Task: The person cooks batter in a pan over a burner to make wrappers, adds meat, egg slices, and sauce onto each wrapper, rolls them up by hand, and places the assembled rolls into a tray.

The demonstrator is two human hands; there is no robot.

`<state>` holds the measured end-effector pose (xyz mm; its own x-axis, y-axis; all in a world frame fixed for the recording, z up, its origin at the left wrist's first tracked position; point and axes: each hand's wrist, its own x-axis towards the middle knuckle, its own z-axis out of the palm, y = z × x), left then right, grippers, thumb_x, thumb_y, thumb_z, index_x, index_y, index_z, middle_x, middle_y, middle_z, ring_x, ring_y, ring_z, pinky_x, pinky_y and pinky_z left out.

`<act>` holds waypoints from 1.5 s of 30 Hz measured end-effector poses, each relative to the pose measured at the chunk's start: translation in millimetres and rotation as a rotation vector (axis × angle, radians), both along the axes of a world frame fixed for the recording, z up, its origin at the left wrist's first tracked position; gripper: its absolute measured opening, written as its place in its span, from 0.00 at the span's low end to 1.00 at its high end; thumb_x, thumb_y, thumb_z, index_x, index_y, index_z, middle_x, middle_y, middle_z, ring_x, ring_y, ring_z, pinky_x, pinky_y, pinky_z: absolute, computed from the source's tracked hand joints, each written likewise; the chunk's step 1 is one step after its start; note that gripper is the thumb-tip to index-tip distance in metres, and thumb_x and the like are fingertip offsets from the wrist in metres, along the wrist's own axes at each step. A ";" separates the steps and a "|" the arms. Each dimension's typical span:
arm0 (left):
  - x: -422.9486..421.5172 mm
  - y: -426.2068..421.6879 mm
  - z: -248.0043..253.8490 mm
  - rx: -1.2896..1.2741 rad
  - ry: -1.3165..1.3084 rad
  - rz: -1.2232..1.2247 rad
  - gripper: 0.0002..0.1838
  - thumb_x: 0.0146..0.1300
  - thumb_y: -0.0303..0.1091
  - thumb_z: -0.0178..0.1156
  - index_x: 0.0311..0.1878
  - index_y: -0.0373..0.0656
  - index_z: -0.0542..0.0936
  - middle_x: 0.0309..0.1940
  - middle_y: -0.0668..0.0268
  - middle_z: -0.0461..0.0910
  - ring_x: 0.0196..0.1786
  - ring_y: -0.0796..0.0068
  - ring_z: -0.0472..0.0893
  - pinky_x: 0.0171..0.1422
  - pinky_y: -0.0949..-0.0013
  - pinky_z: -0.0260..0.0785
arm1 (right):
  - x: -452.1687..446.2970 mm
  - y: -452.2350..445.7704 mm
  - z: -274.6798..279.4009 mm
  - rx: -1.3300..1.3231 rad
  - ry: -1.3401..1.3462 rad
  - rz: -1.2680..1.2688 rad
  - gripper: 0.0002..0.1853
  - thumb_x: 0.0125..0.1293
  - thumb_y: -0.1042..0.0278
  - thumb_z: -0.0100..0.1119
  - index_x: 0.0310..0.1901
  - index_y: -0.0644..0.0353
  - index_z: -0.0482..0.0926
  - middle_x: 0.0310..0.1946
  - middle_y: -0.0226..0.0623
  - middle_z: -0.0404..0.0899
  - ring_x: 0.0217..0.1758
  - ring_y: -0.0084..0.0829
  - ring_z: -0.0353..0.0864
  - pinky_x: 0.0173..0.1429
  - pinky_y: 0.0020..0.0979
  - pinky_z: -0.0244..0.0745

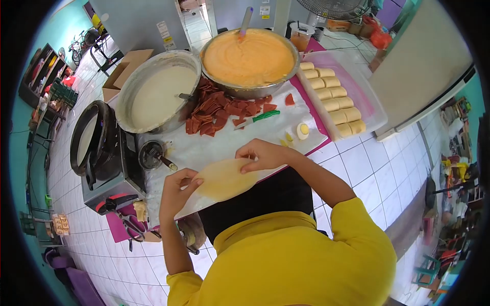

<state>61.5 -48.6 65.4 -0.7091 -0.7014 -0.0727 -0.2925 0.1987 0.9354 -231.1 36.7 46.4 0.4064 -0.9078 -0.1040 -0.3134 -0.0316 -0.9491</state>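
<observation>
A thin, pale yellow crepe [228,181] is stretched between my two hands over the near edge of the table. My left hand [178,189] pinches its left edge, thumb against fingers. My right hand [264,155] pinches the upper right edge. Just beyond lie a half boiled egg [302,131] and small yellow bits. A green-handled knife [265,116] lies by a pile of reddish-brown meat slices [217,109].
Behind stand a metal bowl of orange filling [255,56] and a pot of white batter [163,97]. Rolled crepes [334,102] line a clear plastic tray [375,115] at right. At left, a black pan [89,135] sits over a stove [115,181]; scissors [133,227] are below.
</observation>
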 end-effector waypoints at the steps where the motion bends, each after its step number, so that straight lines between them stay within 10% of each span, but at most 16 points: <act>1: 3.5 -2.5 6.2 0.056 0.009 -0.004 0.06 0.63 0.26 0.67 0.39 0.34 0.82 0.33 0.69 0.83 0.37 0.82 0.81 0.44 0.76 0.74 | -0.6 2.6 2.8 0.088 -0.187 0.019 0.10 0.61 0.73 0.70 0.43 0.64 0.81 0.36 0.35 0.84 0.43 0.23 0.82 0.53 0.28 0.76; 8: -15.9 -47.0 54.8 -0.032 0.063 -0.008 0.06 0.64 0.27 0.67 0.39 0.34 0.83 0.32 0.72 0.83 0.36 0.87 0.80 0.42 0.79 0.71 | -20.2 -31.4 33.1 -0.139 -0.424 -0.154 0.08 0.62 0.78 0.68 0.42 0.67 0.82 0.37 0.30 0.85 0.42 0.18 0.81 0.49 0.25 0.77; 14: -36.6 -14.5 40.9 -0.743 0.090 0.079 0.06 0.61 0.26 0.67 0.40 0.39 0.84 0.34 0.63 0.85 0.37 0.70 0.85 0.45 0.70 0.76 | -29.5 -5.8 36.0 -0.647 0.101 -0.409 0.06 0.59 0.82 0.67 0.37 0.61 0.86 0.37 0.34 0.86 0.43 0.27 0.84 0.50 0.28 0.77; 21: -27.8 38.6 -25.8 -0.796 0.032 -0.140 0.11 0.56 0.28 0.69 0.44 0.48 0.84 0.41 0.62 0.85 0.47 0.59 0.84 0.59 0.59 0.74 | -37.2 71.4 -7.8 -0.624 0.489 -0.402 0.12 0.51 0.80 0.65 0.38 0.55 0.83 0.42 0.35 0.83 0.52 0.41 0.78 0.58 0.41 0.71; 31: -106.7 80.9 141.5 0.276 1.043 -0.717 0.22 0.58 0.16 0.50 0.58 0.35 0.70 0.51 0.58 0.77 0.48 0.67 0.82 0.50 0.62 0.73 | -57.3 95.8 -11.5 -0.561 0.878 -0.685 0.17 0.46 0.80 0.65 0.41 0.54 0.79 0.47 0.31 0.82 0.55 0.40 0.74 0.58 0.41 0.66; 45: -103.4 146.1 165.3 0.393 1.164 -0.984 0.26 0.55 0.15 0.50 0.58 0.41 0.67 0.50 0.63 0.75 0.49 0.68 0.78 0.54 0.63 0.72 | -59.9 90.3 -22.6 -0.594 0.926 -0.694 0.19 0.46 0.80 0.67 0.42 0.54 0.79 0.48 0.31 0.83 0.54 0.39 0.74 0.61 0.38 0.64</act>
<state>-41.8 97.5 230.7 -0.6524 -0.0187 0.7577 0.6893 -0.4302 0.5829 -291.0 126.9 23.8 -0.1695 -0.9021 0.3968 -0.9611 0.0622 -0.2692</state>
